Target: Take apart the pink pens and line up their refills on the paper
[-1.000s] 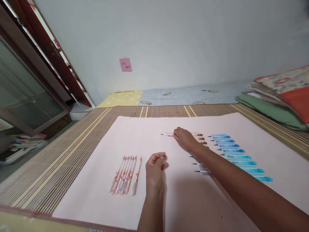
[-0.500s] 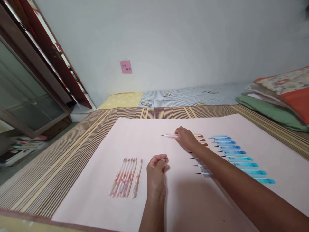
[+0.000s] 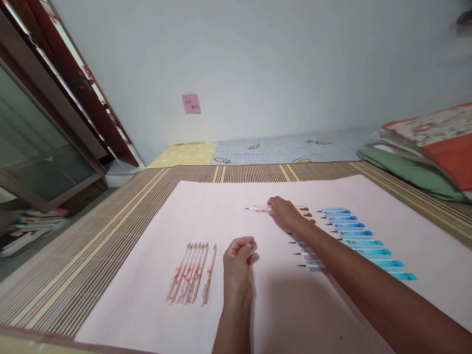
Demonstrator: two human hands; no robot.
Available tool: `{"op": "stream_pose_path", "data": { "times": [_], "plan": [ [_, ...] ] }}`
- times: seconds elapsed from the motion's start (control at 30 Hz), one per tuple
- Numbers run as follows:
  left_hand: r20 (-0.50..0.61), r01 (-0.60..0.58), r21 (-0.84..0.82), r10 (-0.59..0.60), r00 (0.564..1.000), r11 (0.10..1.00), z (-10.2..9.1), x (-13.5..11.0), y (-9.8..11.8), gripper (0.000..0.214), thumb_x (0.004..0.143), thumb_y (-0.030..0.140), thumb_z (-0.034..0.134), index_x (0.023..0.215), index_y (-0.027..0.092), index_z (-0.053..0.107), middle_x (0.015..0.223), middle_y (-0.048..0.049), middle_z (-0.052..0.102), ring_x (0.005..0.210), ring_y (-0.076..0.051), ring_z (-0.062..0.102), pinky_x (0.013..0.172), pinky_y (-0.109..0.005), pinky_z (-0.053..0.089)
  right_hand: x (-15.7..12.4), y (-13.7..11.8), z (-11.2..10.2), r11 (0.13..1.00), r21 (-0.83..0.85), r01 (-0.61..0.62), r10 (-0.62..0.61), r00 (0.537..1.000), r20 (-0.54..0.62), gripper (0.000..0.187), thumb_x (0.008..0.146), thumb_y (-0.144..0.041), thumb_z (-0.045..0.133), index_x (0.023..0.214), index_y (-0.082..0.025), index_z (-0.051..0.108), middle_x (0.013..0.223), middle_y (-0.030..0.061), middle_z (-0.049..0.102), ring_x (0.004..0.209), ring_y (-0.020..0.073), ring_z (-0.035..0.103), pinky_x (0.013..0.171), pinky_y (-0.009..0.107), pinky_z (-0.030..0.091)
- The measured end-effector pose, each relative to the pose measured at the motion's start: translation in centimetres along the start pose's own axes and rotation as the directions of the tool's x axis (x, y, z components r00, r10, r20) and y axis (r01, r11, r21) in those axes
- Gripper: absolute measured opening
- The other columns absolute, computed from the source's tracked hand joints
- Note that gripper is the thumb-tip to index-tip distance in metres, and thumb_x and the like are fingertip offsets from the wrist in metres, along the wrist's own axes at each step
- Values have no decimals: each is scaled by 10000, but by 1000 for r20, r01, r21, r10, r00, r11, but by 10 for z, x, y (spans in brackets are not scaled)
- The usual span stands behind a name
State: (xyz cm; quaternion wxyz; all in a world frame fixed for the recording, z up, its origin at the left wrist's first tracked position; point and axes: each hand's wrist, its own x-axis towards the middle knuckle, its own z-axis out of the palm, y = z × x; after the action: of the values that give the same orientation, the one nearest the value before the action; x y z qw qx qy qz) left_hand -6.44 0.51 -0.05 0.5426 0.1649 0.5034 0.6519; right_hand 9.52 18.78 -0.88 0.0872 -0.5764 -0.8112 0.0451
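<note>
My right hand (image 3: 284,214) is closed at the far part of the pink sheet (image 3: 210,206), its fingers on a slim white pen (image 3: 254,209) whose dark tip points left. Pale pink pen parts lie close to it, and brown-ended ones (image 3: 304,214) show partly behind the hand. My left hand (image 3: 239,258) rests nearer, fingers curled to the thumb, with nothing showing in them. Left of it several clear pens with pink patterns (image 3: 188,275) lie in a bundle, and a single similar pen (image 3: 208,275) lies beside them. Pens with dark tips (image 3: 304,254) are partly hidden under my right forearm.
A slanting row of blue and turquoise pens (image 3: 363,233) lies on the sheet's right side. A striped mat (image 3: 121,216) is beneath the sheet. Folded cloths and a cushion (image 3: 424,162) are stacked at the right. A pink note (image 3: 191,103) is on the wall.
The view has shifted slightly. Both hands keep nearly the same place and pose, the right one still at the white pen.
</note>
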Motion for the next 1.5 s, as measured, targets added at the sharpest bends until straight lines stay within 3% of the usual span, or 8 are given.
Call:
{"op": "stream_pose_path", "data": {
  "times": [0.13,0.33,0.47,0.7,1.5],
  "plan": [
    [5,11,10,-11,1000,1000,2,-3,4,330,567,347,854,813,145,766,885,-115,754,918,-224,689,719,-285,518,0,-1,1,1000,-13,2,-2,1000,-7,241,943,-231,599,1169,-183,667,1175,119,683,939,220,648,789,301,385],
    [4,10,9,-10,1000,1000,1,-2,3,331,569,352,863,811,147,766,890,-116,755,927,-229,691,726,-288,514,3,-9,-4,998,-52,33,-33,999,-3,260,932,-266,599,1164,-202,696,1187,138,691,1078,290,597,874,360,381],
    [22,12,11,-13,1000,1000,0,-2,2,329,579,349,863,823,150,768,901,-113,758,937,-232,692,735,-293,515,6,-17,-5,995,-39,95,-95,995,15,276,943,-295,594,1194,-235,692,1245,104,695,1130,272,583,908,352,372],
    [5,11,14,-11,1000,1000,3,-5,5,318,567,348,843,805,153,766,902,-108,754,918,-220,682,725,-285,498,3,-28,-4,999,-5,41,-41,999,0,257,975,-309,562,1146,-179,702,1189,130,685,1057,256,607,883,352,372],
    [19,26,28,-26,999,999,6,-5,1,327,555,351,833,801,148,758,907,-118,757,941,-241,689,725,-295,500,12,-24,-9,997,63,47,-50,998,48,230,934,-284,654,1138,-208,731,1174,89,698,1019,212,624,846,306,343]
  ]
}}
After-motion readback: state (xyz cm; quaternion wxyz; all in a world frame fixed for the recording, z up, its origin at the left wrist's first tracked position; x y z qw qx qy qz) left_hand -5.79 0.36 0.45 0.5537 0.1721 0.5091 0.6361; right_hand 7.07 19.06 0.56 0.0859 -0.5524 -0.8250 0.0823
